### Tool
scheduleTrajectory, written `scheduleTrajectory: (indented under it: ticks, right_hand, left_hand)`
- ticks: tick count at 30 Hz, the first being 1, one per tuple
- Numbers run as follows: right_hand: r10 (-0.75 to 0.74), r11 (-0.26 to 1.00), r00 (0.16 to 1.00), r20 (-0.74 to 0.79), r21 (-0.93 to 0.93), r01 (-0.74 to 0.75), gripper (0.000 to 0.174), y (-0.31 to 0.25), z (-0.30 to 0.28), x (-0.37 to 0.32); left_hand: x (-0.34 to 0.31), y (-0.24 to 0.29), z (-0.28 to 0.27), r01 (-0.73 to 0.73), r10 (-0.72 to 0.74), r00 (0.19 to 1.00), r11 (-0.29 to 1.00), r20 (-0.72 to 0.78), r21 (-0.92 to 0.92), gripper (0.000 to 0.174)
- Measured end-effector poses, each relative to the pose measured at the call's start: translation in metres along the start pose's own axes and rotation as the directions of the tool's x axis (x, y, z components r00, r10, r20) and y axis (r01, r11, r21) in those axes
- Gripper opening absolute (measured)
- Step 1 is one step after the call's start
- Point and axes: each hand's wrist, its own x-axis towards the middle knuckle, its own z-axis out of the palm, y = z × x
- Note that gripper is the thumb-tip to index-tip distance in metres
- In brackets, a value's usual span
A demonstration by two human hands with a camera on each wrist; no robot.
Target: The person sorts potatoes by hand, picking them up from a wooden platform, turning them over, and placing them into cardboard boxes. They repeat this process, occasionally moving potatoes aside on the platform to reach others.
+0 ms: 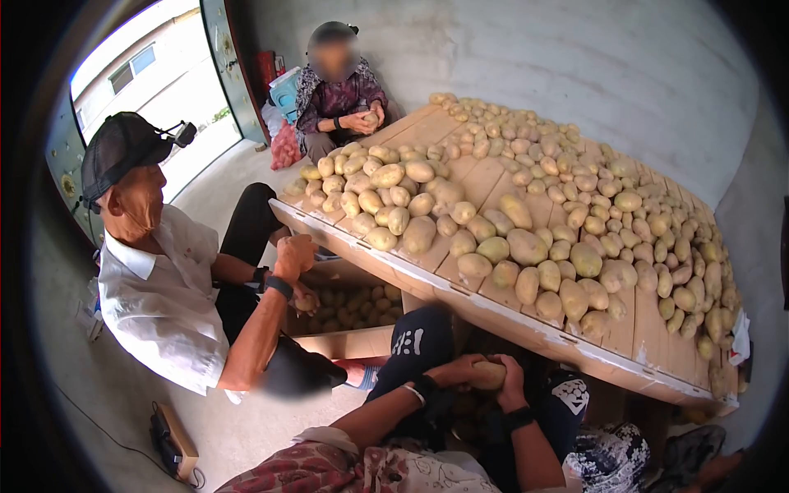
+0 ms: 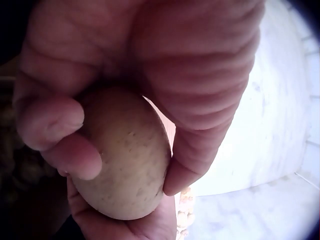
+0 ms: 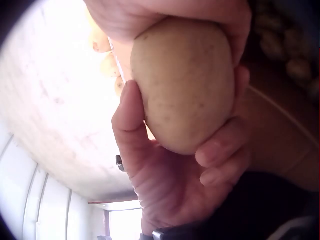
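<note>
Both of my hands hold one pale, oval potato (image 1: 489,375) between them, low in front of the table edge. In the left wrist view, the thumb and curled fingers of my left hand (image 2: 200,75) grip the potato (image 2: 127,155), whose skin has small dark specks. My right hand (image 1: 511,382) wraps the other end; in the right wrist view it covers the top of the potato (image 3: 185,90), while the left hand (image 3: 170,175) pinches it from below. Beneath my hands, more potatoes lie in a shaded spot, partly hidden by my arms.
Many potatoes (image 1: 419,234) cover the cardboard-topped table (image 1: 436,279). A box (image 1: 353,341) of potatoes stands under its left edge. One person (image 1: 164,271) sits at the left, holding a potato; another person (image 1: 341,107) sits at the far end, also with a potato.
</note>
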Motion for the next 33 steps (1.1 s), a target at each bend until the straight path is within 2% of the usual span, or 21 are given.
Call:
scheduleTrajectory:
  ticks: [15,20,33]
  right_hand:
    - [0.004,1.0,1.0,0.001,-0.011,-0.004,0.021,0.002,-0.002,0.0]
    - [0.008,1.0,1.0,-0.019,0.023,-0.008,0.019,0.002,0.0,0.0]
    - [-0.013,1.0,1.0,0.01,-0.023,0.013,0.021,0.002,-0.002,0.0]
  left_hand:
    - [0.005,-0.007,0.0,0.017,-0.017,1.0,0.997,-0.011,0.075,0.052]
    - [-0.002,0.0,0.001,0.005,-0.004,1.0,0.999,-0.008,0.053,0.053]
    - [-0.002,0.0,0.002,0.03,-0.03,1.0,0.998,0.0,0.059,0.05]
